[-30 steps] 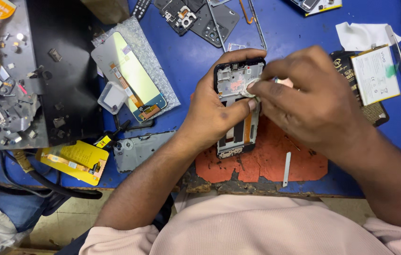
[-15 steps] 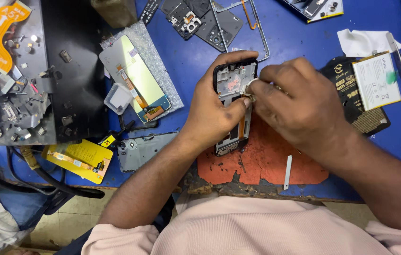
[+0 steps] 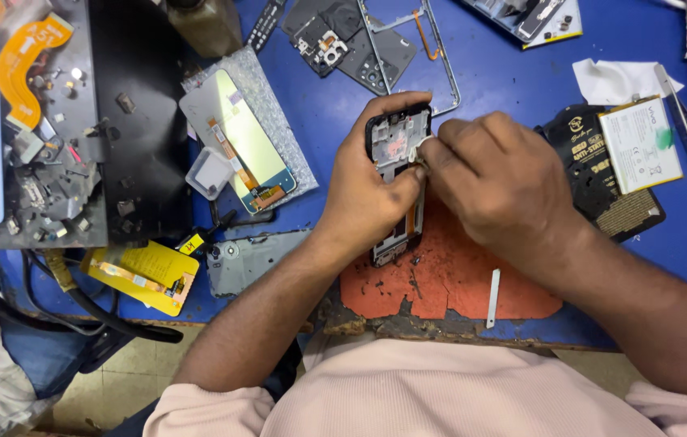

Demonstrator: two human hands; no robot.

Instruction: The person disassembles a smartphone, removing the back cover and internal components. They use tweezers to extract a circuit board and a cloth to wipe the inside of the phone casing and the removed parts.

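Phone frame (image 3: 396,142): black rim, grey inside with reddish patch; table mat (image 3: 505,89): blue; worn pad (image 3: 448,275): orange-red, chipped. Flex cable (image 3: 27,57): orange; packet (image 3: 141,271): yellow; shirt (image 3: 440,388): pale pink.

Phone repair workshop: blue bench (image 3: 505,89) strewn with phone frames (image 3: 408,48), loose screen (image 3: 238,142), battery (image 3: 639,144), tweezers (image 3: 683,109).

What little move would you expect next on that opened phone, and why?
Probably another short rub with the white wad. The right hand presses it onto the opened phone frame, which the left hand grips, and reddish marks show inside the frame.
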